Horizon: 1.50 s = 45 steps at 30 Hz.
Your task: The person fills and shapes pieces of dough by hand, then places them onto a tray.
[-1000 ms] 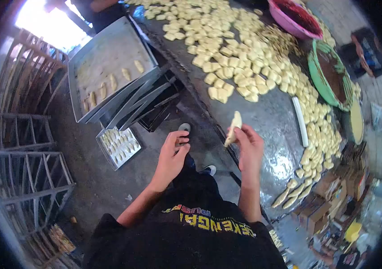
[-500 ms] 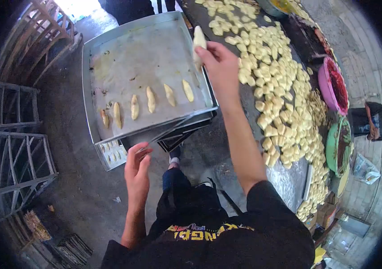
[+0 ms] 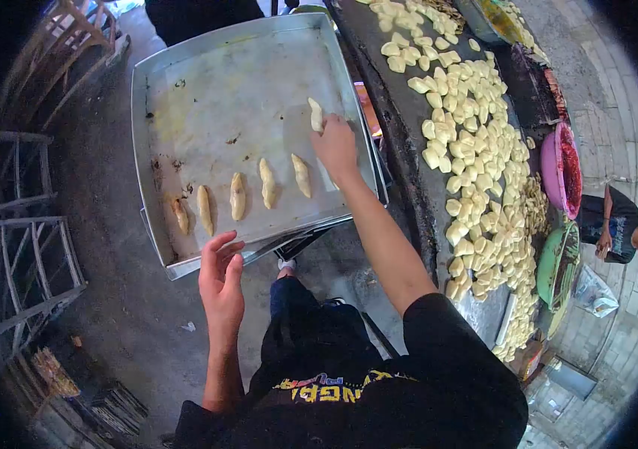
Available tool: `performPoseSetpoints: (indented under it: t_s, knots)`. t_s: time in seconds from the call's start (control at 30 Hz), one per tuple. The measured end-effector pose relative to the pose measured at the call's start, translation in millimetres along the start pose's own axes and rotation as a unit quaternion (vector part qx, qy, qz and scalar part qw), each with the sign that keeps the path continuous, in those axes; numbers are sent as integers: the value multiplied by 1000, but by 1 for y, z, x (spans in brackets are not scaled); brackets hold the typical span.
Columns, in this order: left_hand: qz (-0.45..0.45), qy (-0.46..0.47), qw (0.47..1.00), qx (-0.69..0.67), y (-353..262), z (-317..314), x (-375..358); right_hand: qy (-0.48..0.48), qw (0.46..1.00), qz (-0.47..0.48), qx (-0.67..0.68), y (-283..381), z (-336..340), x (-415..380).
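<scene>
My right hand (image 3: 336,146) grips a pale, elongated dough roll (image 3: 315,114) over the right part of the metal baking tray (image 3: 229,90). One end of the roll sticks out beyond my fingertips. Along the tray's near side lies a row of shaped dough rolls (image 3: 267,183), spaced apart and pointing away from me; my right forearm partly covers the rightmost one. My left hand (image 3: 222,288) hovers by the tray's near edge, holding nothing, its fingers loosely bent and apart.
To the right, a dark worktable (image 3: 390,112) bears a spread of dough pieces (image 3: 476,172). Beyond them stand a pink basin (image 3: 554,168) with red filling and a green basin (image 3: 556,258). Another person (image 3: 618,224) is at far right. Metal racks (image 3: 27,262) stand on the left.
My right hand has carried the dough roll from the tray's right rim inward and down over the tray. The left hand has shifted slightly left, and the view has turned a little.
</scene>
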<state>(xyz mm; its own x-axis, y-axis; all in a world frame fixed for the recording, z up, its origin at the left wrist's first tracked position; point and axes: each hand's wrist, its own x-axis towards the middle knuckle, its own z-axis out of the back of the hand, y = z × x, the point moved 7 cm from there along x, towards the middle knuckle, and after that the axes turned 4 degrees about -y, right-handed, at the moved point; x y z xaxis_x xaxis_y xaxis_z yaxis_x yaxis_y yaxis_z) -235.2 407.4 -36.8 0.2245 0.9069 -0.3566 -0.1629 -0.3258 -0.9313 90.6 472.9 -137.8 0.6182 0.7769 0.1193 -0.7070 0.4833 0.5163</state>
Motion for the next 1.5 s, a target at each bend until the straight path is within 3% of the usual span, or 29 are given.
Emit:
performPoseSetpoints:
  t_s: [0.1, 0.23, 0.3, 0.4, 0.43, 0.5, 0.57, 0.67, 0.73, 0.8, 0.83, 0.9, 0.97, 1.03, 1.1, 1.17, 1.2, 1.23, 1.3, 1.33, 1.37, 1.4, 1.47, 1.5]
  knots:
    - [-23, 15, 999, 24, -10, -10, -2, -11, 999, 47, -3, -5, 5, 0]
    - [-40, 49, 996, 60, -13, -32, -10, -14, 999, 35, 35, -12, 21, -13]
    - [-55, 81, 992, 76, -15, -45, -23, -109, 984, 75, 120, -3, 73, -40]
    - [-126, 115, 981, 93, -17, -80, -42, -144, 973, 60, 171, -21, 156, -118]
    - [-126, 182, 970, 99, -16, -104, -55, -145, 967, 25, 207, -35, 183, -151]
    - [-205, 224, 939, 162, -21, -153, -90, -178, 960, -8, 215, -65, 243, -228]
    - [-227, 325, 907, 140, -15, -215, -142, -185, 943, -112, 253, -104, 290, -312]
    - [-275, 488, 808, 184, 5, -301, -258, -298, 910, -222, 185, -161, 366, -454]
    - [-310, 592, 718, 193, 25, -355, -345, -378, 879, -286, 57, -202, 414, -550]
    - [-335, 675, 632, 182, 58, -400, -432, -438, 789, -425, -66, -242, 447, -645]
    - [-347, 705, 595, 171, 76, -422, -474, -460, 752, -471, -36, -260, 458, -684]
    - [-421, 726, 522, 152, 118, -458, -546, -452, 744, -486, -78, -279, 466, -737]
    - [-495, 707, 487, 136, 148, -488, -601, -362, 750, -540, -124, -297, 455, -769]
    - [-507, 693, 487, 159, 178, -521, -648, -310, 767, -544, -138, -293, 432, -767]
    - [-513, 678, 494, 183, 190, -541, -671, -381, 747, -523, -151, -295, 421, -765]
    - [-529, 663, 394, 354, 218, -554, -686, -365, 747, -543, -118, -301, 419, -776]
    - [-560, 666, 379, 316, 220, -557, -693, -346, 749, -558, -89, -306, 420, -778]
    - [-558, 661, 386, 320, 225, -560, -697, -342, 755, -552, -87, -302, 427, -784]
    - [-538, 655, 398, 351, 238, -569, -698, -340, 695, -625, 105, -294, 434, -809]
    - [-508, 670, 420, 342, 228, -567, -697, -392, 673, -591, 210, -297, 420, -828]
    - [-468, 651, 486, 349, 229, -568, -689, -423, 642, -536, 348, -301, 405, -842]
    - [-464, 674, 495, 292, 233, -566, -684, -427, 649, -521, 353, -273, 433, -833]
    - [-404, 658, 530, 351, 231, -571, -678, -496, 573, -489, 432, -266, 419, -855]
    - [-396, 643, 569, 326, 227, -573, -672, -515, 565, -489, 421, -262, 418, -864]
